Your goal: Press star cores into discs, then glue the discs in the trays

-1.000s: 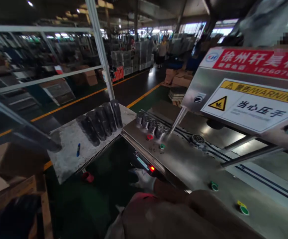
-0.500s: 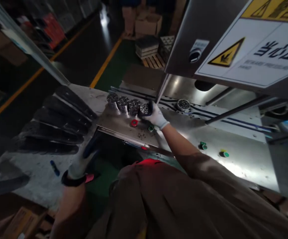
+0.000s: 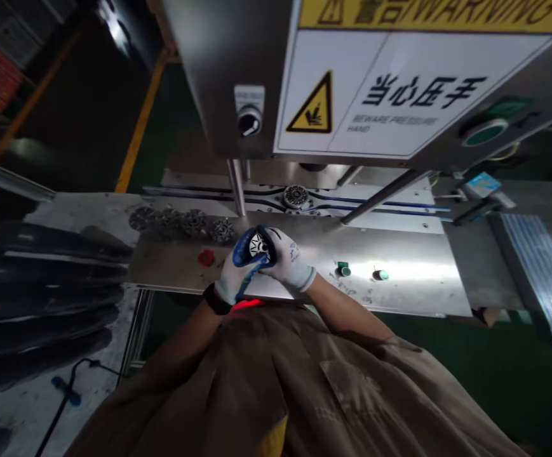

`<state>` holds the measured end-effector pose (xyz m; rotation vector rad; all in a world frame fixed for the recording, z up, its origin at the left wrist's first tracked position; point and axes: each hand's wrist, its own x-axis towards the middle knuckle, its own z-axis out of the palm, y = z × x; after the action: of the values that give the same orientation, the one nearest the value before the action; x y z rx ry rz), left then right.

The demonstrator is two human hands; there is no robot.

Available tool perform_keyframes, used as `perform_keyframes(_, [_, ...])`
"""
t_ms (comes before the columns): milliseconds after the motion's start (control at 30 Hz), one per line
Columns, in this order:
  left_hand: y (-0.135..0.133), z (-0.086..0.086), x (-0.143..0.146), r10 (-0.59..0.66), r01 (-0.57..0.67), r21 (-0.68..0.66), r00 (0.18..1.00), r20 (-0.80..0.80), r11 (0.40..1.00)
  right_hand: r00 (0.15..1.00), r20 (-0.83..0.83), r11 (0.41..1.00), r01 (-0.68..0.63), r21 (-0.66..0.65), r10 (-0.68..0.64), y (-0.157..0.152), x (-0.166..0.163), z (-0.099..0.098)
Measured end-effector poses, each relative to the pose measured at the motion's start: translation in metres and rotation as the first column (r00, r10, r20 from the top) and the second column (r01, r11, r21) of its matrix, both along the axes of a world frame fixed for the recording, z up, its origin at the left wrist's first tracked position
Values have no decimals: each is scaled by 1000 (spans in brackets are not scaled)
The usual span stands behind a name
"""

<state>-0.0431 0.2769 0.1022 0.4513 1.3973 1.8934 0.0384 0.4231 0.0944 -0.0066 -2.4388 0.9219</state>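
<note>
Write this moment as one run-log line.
left hand: grips round slotted part | right hand: grips same part | below: steel press table | nearby: row of slotted parts, red button

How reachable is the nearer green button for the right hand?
Probably yes: the green button lies close beside the right hand, nothing between, though it and the left hand grip a round part.

The steel deck is bare silver-grey. Over its front edge, the left hand wears a white glove with a blue-coated palm and a black wristband. The right hand wears a plain white glove. The round part in both gloves shows a pale face with dark radial slots. Toward the deck's left end is a red button, and at its middle a green button and a green-capped button. Above the deck, the warning sign is white with black characters, a yellow band and a yellow-and-black triangle.
</note>
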Motion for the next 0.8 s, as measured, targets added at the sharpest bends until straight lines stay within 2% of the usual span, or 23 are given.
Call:
perform_keyframes(67, [10, -2, 4, -51, 54, -49, 997, 51, 997, 996, 49, 996, 74, -48, -72, 36, 0, -11])
perform_keyframes(133, [7, -4, 4, -42, 41, -139, 999, -6, 989, 963, 94, 965, 258, -42, -254, 79, -11, -19])
perform_keyframes(200, [-5, -6, 1, -1, -63, -283, 976, -218, 957, 893, 146, 901, 433, -18, -426, 121, -29, -24])
perform_keyframes(233, [-13, -8, 0, 1, -134, -353, 936, -351, 926, 867, 172, 879, 476, -10, -468, 139, -39, -26])
perform_keyframes(300, [-28, -16, -4, -63, -240, -449, 825, -561, 861, 868, 205, 887, 462, 0, -452, 164, -57, -28])
perform_keyframes(333, [-34, -21, -5, -110, -256, -475, 780, -616, 842, 884, 209, 904, 427, 7, -419, 170, -64, -29])
perform_keyframes(400, [-42, -32, -7, -171, -237, -488, 738, -653, 840, 901, 218, 925, 378, 30, -375, 171, -71, -29])
perform_keyframes(467, [-45, -43, -10, -193, -211, -471, 715, -672, 856, 873, 260, 908, 414, 55, -414, 163, -73, -30])
perform_keyframes(567, [-43, -51, -15, -239, -204, -439, 606, -759, 875, 750, 346, 816, 570, 92, -563, 150, -76, -34])
perform_keyframes(633, [-40, -50, -18, -297, -190, -447, 520, -801, 874, 671, 382, 755, 644, 124, -636, 146, -82, -33])
perform_keyframes(667, [-39, -48, -20, -325, -177, -458, 490, -809, 871, 652, 396, 744, 654, 138, -646, 145, -85, -30])
perform_keyframes(800, [-42, -41, -19, -418, -139, -519, 439, -795, 843, 674, 453, 802, 565, 194, -584, 132, -81, -5])
